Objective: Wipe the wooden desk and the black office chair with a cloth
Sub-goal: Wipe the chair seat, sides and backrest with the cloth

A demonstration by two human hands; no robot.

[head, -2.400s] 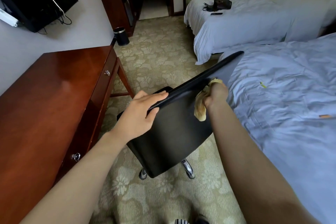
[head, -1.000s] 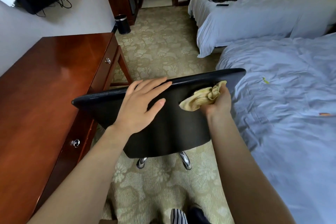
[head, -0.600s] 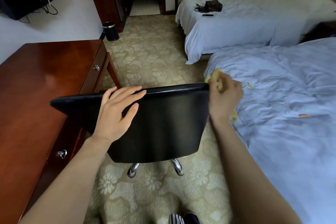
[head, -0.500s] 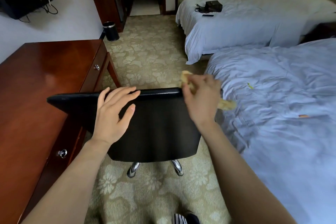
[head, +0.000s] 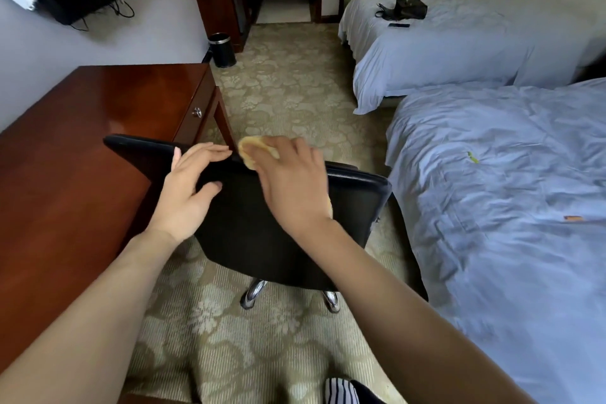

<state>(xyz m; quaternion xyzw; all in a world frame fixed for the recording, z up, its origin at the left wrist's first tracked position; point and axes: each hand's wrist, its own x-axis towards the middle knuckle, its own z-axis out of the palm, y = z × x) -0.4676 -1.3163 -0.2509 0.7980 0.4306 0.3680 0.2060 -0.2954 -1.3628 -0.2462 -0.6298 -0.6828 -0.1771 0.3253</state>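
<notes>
Since 0.5 s ago our right hand (head: 292, 180) slid left along the chair (head: 354, 207) top, fingers gripping the cloth (head: 251, 149); our left hand (head: 187, 193), fingers straight, braces the backrest against swivelling.

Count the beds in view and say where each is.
2. The far bed is at the upper right, with a black bag on it; the near bed lies just right of the black office chair. None looks hidden.

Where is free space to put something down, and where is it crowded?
Free: the desk top between wall and chair; the carpet between desk, bin and beds. Crowded: the chair's top edge, where the left hand rests beside the right hand holding the cloth.
</notes>
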